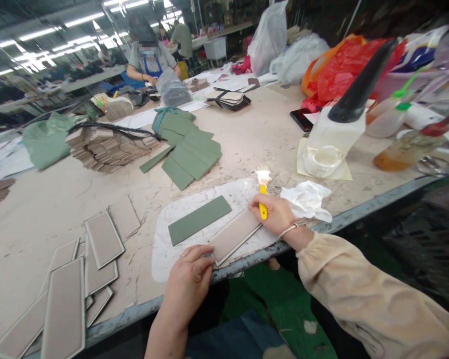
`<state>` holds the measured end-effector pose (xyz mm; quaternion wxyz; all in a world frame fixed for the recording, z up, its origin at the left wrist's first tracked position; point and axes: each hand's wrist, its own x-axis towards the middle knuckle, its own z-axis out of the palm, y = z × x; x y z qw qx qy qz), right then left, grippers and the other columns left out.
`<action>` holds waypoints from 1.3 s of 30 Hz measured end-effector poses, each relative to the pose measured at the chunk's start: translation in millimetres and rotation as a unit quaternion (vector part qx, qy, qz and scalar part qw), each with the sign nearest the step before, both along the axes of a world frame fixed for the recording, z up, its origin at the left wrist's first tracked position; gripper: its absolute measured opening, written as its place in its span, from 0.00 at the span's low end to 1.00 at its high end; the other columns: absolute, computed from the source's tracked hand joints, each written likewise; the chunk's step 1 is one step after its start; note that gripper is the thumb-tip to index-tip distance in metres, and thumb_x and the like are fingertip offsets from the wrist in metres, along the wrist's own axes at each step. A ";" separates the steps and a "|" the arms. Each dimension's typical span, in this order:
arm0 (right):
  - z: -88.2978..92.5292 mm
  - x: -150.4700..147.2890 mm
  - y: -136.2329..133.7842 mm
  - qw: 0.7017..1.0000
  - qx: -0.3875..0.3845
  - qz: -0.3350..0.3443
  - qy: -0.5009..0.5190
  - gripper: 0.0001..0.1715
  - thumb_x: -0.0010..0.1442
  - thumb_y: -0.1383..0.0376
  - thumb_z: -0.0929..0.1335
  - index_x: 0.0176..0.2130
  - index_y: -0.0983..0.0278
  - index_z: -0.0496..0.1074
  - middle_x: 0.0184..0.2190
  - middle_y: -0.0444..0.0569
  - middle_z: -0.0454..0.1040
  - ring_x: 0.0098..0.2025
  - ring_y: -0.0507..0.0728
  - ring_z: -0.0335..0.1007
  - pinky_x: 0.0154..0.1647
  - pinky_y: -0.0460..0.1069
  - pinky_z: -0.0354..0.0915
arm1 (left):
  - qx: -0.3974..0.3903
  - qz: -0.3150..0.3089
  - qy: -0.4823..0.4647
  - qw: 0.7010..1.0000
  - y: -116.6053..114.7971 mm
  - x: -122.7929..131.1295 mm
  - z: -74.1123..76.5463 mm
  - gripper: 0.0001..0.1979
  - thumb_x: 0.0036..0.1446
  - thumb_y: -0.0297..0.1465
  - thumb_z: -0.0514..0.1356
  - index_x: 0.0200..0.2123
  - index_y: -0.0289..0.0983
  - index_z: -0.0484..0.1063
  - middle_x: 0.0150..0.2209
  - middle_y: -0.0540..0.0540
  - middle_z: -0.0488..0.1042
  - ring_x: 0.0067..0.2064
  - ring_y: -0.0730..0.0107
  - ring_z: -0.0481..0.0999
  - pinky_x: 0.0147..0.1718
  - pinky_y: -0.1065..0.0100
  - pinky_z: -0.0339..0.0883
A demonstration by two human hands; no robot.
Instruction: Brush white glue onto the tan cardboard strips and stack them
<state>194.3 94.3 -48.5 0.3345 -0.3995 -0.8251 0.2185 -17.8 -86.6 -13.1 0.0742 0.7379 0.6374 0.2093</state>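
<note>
A beige rectangular panel with a pale edge [234,236] lies on a white sheet [160,259] at the table's front edge. My left hand [192,276] has its fingers closed at the panel's near left corner. At the panel's far right end, my right hand [277,214] holds a yellow-handled brush [263,202], its whitish bristles pointing away from me. That hand's fingertips also touch the panel. Just behind the panel, a green strip [200,219] lies flat on the sheet.
Bordered panels [65,304] overlap at left. Green pieces [192,154] and a bundled beige stack [105,147] lie farther back. At right stand a white container [331,134], crumpled tissue [309,199], a phone [302,119] and bottles [400,149]. A person [149,62] works across the table.
</note>
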 end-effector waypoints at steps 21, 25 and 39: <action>6.3 2.3 -3.4 0.983 0.108 -0.031 -0.142 0.07 0.56 0.62 0.66 0.33 0.61 0.73 0.29 0.49 0.74 0.38 0.58 0.66 0.36 0.49 0.61 | -0.019 0.029 0.014 0.999 -0.1 3.3 -0.5 0.10 0.55 0.24 0.55 0.29 0.40 0.75 0.43 0.47 0.75 0.44 0.63 0.74 0.43 0.61 0.71; 13.1 -2.7 -14.2 0.986 0.130 0.014 -0.102 0.08 0.59 0.65 0.63 0.37 0.62 0.72 0.42 0.51 0.75 0.44 0.57 0.66 0.47 0.50 0.62 | -0.004 0.013 0.036 0.999 0.3 2.6 -1.1 0.10 0.55 0.25 0.54 0.28 0.40 0.75 0.42 0.47 0.76 0.42 0.63 0.75 0.41 0.61 0.73; 14.8 -19.5 -87.5 0.963 0.087 0.202 -0.155 0.23 0.59 0.48 0.62 0.40 0.64 0.68 0.45 0.59 0.70 0.55 0.62 0.61 0.62 0.59 0.49 | 0.037 -0.001 0.060 0.998 2.8 -0.1 -1.7 0.11 0.54 0.27 0.53 0.26 0.41 0.75 0.39 0.47 0.77 0.38 0.65 0.77 0.36 0.66 0.74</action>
